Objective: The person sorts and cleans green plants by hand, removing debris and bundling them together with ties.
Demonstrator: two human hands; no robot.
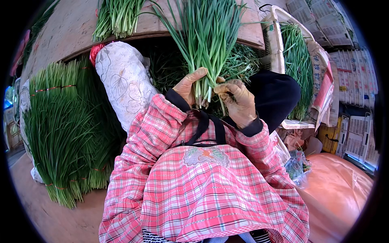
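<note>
My left hand (pixel 187 86), in a thin yellowish glove, is wrapped around the lower part of a bunch of garlic chives (pixel 206 36). The green leaves fan out away from me over the board's edge, and the pale stem ends point toward my lap. Just right of those ends, my right hand (pixel 239 103), gloved the same way, has its fingers curled together at the side of the bunch. A single pale chive stalk (pixel 222 106) hangs at its fingertips. Below the bunch lies a heap of loose green leaves (pixel 243 62), partly hidden by my hands.
A wooden board (pixel 69 24) ahead bears another chive bunch (pixel 119 18). Tied chive bundles (pixel 60 125) are stacked at left beside a white patterned cloth (pixel 123 77). On the right, a white crate (pixel 277 44) holds more chives, with stacked crates (pixel 352 77) beyond and an orange sheet (pixel 336 186) nearer.
</note>
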